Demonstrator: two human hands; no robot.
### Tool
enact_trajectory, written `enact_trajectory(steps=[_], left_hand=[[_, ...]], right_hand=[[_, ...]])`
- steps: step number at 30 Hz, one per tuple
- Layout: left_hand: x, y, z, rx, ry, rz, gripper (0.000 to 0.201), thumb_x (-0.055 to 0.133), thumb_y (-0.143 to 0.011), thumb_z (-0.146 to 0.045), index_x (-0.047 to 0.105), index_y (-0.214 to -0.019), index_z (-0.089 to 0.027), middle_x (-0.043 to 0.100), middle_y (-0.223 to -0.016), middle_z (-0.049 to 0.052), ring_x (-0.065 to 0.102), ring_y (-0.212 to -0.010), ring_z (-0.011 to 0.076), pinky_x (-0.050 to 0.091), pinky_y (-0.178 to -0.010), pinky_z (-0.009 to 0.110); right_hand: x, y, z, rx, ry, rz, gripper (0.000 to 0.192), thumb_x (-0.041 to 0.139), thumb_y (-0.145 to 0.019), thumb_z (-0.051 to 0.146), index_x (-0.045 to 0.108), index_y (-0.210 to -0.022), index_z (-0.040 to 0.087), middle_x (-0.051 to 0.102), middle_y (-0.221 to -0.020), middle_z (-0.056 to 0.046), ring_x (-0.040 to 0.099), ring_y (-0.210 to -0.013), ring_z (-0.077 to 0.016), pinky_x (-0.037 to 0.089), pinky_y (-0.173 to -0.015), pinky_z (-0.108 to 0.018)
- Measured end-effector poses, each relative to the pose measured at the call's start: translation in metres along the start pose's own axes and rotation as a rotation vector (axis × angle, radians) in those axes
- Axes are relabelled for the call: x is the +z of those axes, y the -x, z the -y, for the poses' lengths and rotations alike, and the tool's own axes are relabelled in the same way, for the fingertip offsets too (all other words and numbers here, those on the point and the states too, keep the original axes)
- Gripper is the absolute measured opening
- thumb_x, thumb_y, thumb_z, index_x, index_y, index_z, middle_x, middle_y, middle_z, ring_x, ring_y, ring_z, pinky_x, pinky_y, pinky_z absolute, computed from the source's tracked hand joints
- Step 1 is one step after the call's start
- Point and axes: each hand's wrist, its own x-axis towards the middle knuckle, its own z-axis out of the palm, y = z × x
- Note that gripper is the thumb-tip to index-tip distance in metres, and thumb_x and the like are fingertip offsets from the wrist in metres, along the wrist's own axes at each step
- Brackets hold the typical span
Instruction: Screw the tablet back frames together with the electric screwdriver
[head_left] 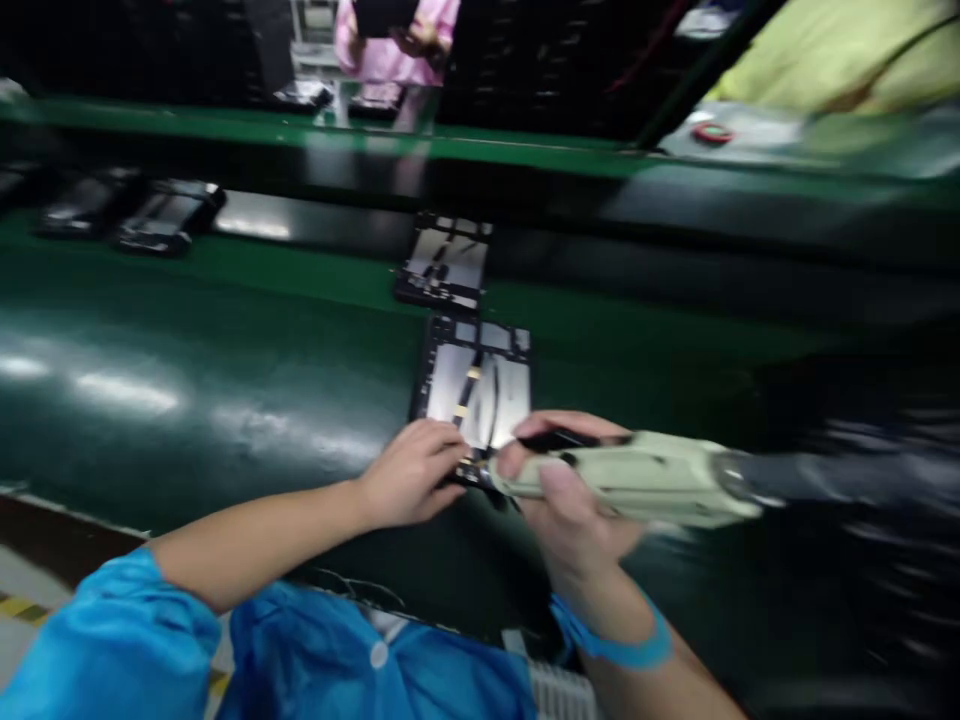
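My right hand (574, 500) is wrapped round a pale green electric screwdriver (660, 478), which lies nearly level and points left. Its tip is at the lower edge of a flat electronic device (514, 385), though blur hides whether it touches a screw. The device has silvery panels, a black frame and a dark ribbon cable down its middle. At its lower left corner my left hand (416, 470) grips the edge, fingers bent over the top and thumb low at the side. That corner is partly hidden by my fingers.
A second similar device (446, 260) lies just beyond, nearly touching. Further left along the green bench (187, 340) are several more devices (165, 215). A green rail (525, 150) runs across the back. A person in pink (397, 50) stands opposite, and yellow clothing (810, 50) shows at upper right.
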Motion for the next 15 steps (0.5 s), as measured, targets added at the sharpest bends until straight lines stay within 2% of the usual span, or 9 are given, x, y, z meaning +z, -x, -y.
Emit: enact_trajectory(steps=[4,10,15], left_hand=[[-0.0009,0.0034,-0.0015,-0.003,0.065,-0.016,0.046,0.069,-0.091,-0.027,0.057,-0.135,-0.018,0.062,-0.134,0.017,0.058,-0.13,0.0319,0.048,-0.111,0.056],[-0.002,0.0036,-0.0054,0.027,0.034,-0.039,0.046,0.069,-0.092,-0.025,0.056,-0.134,-0.016,0.062,-0.132,0.016,0.057,-0.13,0.0313,0.048,-0.112,0.055],[-0.0039,0.0027,-0.0065,0.004,0.038,-0.011,0.045,0.068,-0.092,-0.025,0.056,-0.135,-0.018,0.062,-0.133,0.015,0.057,-0.13,0.0313,0.048,-0.112,0.056]], right_hand=[[0.0062,0.0012,-0.0027,-0.035,-0.003,0.039,0.028,0.072,-0.09,0.032,0.065,-0.117,0.029,0.069,-0.1,0.0,0.067,-0.058,-0.0132,0.056,-0.057,-0.032],[0.0062,0.0028,-0.0012,-0.034,-0.009,0.055,0.028,0.072,-0.09,0.03,0.064,-0.117,0.029,0.068,-0.1,-0.001,0.067,-0.06,-0.0124,0.056,-0.058,-0.031],[0.0052,0.0046,-0.0064,-0.018,0.044,0.041,0.028,0.074,-0.089,0.035,0.063,-0.114,0.027,0.068,-0.099,-0.002,0.067,-0.058,-0.0136,0.057,-0.055,-0.031]])
